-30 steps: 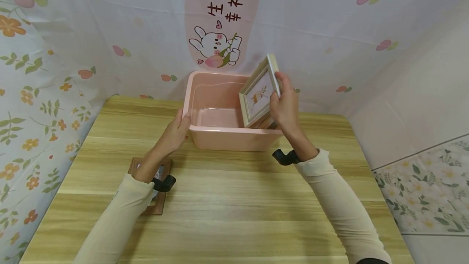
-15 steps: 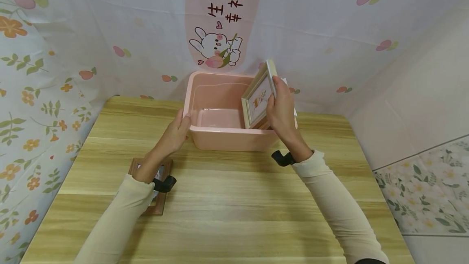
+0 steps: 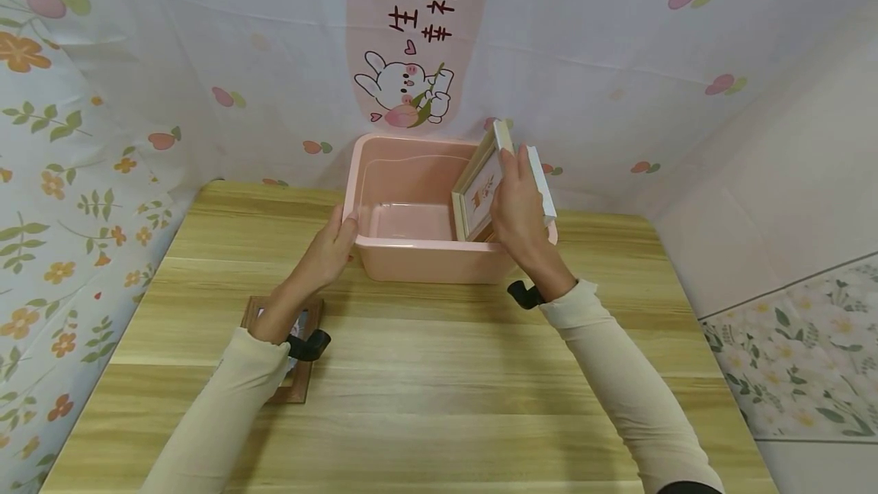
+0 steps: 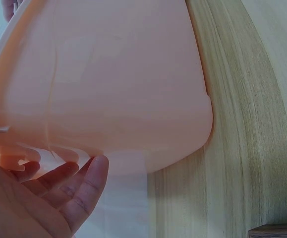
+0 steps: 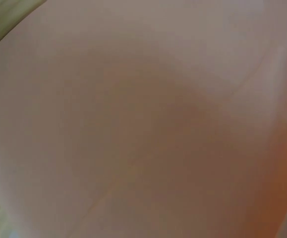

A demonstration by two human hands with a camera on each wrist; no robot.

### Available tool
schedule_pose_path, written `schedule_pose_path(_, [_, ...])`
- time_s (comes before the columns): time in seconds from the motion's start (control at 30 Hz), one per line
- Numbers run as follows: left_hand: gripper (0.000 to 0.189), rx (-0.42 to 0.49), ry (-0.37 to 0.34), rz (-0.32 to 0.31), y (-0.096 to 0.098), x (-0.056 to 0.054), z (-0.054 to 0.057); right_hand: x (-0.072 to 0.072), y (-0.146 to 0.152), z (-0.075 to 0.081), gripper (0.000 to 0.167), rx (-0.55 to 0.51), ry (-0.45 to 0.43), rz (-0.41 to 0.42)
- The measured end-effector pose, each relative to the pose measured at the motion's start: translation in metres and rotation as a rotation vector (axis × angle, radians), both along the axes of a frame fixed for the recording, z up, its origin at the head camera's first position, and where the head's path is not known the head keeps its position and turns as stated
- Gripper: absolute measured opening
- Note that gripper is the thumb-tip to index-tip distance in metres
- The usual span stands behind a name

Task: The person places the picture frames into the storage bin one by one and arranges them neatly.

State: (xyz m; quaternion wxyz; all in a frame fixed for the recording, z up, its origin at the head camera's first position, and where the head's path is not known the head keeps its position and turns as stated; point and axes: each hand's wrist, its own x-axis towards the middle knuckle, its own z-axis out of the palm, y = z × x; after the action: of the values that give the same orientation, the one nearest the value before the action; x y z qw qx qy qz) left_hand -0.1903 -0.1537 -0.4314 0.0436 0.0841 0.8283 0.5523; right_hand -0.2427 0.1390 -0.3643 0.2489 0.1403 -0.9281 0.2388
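Note:
A pink plastic bin (image 3: pixel 439 261) stands at the back of the table. My left hand (image 3: pixel 318 254) grips its left rim, thumb on top; in the left wrist view the fingers (image 4: pixel 86 193) curl against the bin's outer wall (image 4: pixel 128 89). At the bin's right end, my right hand (image 3: pixel 519 208) holds a cream picture frame (image 3: pixel 470 183) by its right edge. That frame leans on edge inside the bin, showing a small orange-and-green picture. Behind the right hand, a white-edged flat piece (image 3: pixel 542 181) sticks up, mostly hidden. Only blurred bin wall (image 5: pixel 108 109) fills the right wrist view.
A brown wooden picture frame (image 3: pixel 299 381) lies on the wood-grain table (image 3: pixel 425 387), partly under the left forearm. A printed cloth (image 3: pixel 274 59) hangs right behind the bin. Floral cloth (image 3: pixel 75 250) borders the left side.
The cream frame has sunk a little lower in the bin, and my right hand has moved left with it, uncovering the white-edged piece. My left hand has stayed on the rim.

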Motion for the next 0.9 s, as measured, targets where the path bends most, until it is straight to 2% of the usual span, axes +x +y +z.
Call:
schedule_pose_path(0.17, [0.058, 0.002, -0.003, 0.005, 0.000, 0.000, -0.001, -0.003, -0.001, -0.005, 0.043, 0.057, 0.041, 0.006])
schedule_pose_path(0.9, [0.060, -0.015, -0.013, 0.014, 0.000, 0.000, 0.000, -0.006, -0.012, -0.012, 0.045, 0.412, -0.154, -0.118])
